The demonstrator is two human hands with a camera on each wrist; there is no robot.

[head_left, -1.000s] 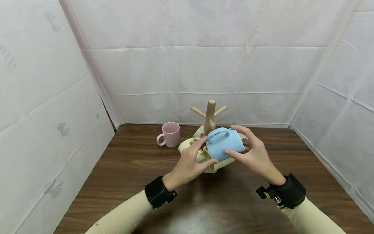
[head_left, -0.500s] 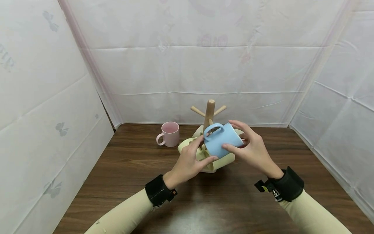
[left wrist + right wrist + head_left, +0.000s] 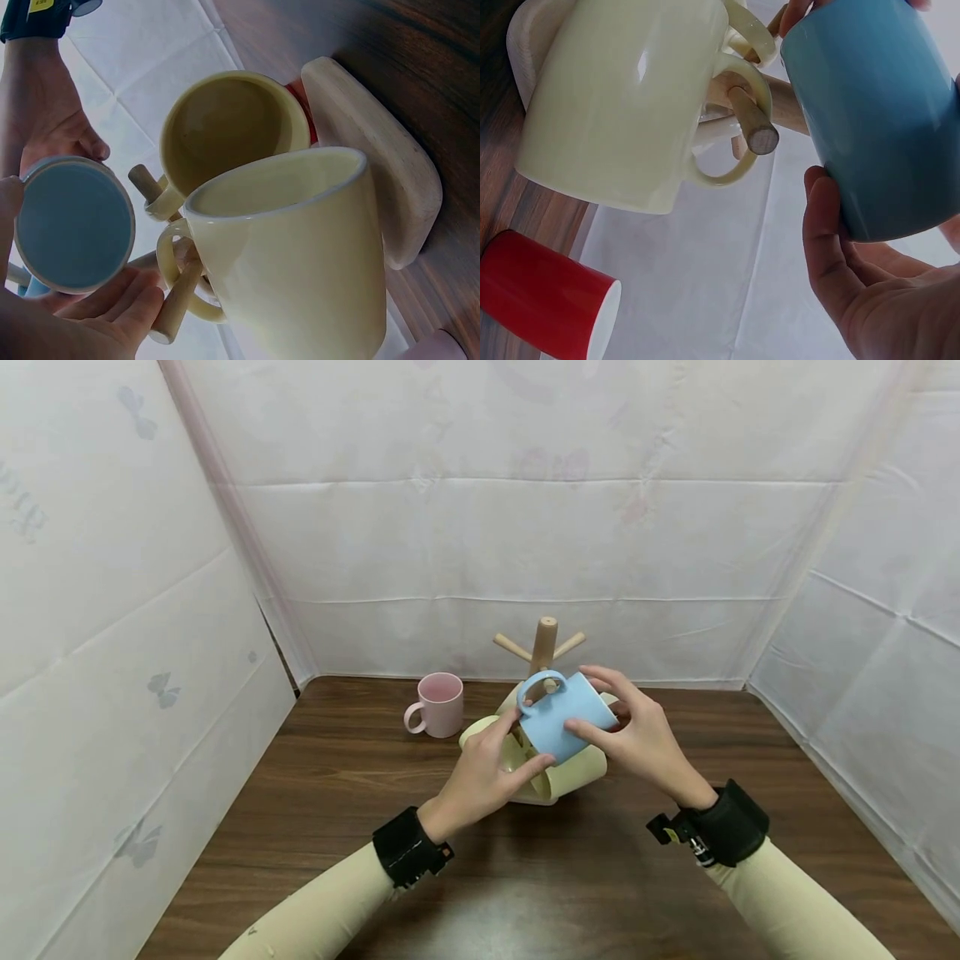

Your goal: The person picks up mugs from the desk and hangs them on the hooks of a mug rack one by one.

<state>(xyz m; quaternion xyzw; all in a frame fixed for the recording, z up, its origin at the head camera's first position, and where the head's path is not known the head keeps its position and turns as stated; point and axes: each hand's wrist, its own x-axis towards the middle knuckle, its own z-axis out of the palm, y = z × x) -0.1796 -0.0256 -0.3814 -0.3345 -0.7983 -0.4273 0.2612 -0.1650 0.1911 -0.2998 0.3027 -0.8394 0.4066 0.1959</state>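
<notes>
Both hands hold a light blue mug [image 3: 572,714] on its side, tilted, in front of a wooden mug tree [image 3: 545,642]. The left hand [image 3: 478,778] grips it near the base, with thumb and fingers on either side. At the rim end, the right hand [image 3: 643,739] pinches the wall. The mug's handle faces up and left; a peg end shows through its loop, though whether the peg passes inside I cannot tell. Cream mugs hang by their handles on lower pegs, one [image 3: 292,255] nearest the left wrist camera, another [image 3: 232,127] behind it.
A pink mug [image 3: 441,706] stands upright on the dark wood table [image 3: 360,777], left of the tree. Low in the right wrist view is a red mug [image 3: 547,292]. Two bare upper pegs [image 3: 512,647] point back. White cloth walls [image 3: 525,543] enclose the table.
Both hands have shifted the blue mug slightly left and tilted it further, its rim end higher. Its handle has come over the front peg's end in the head view. The pink mug stays put.
</notes>
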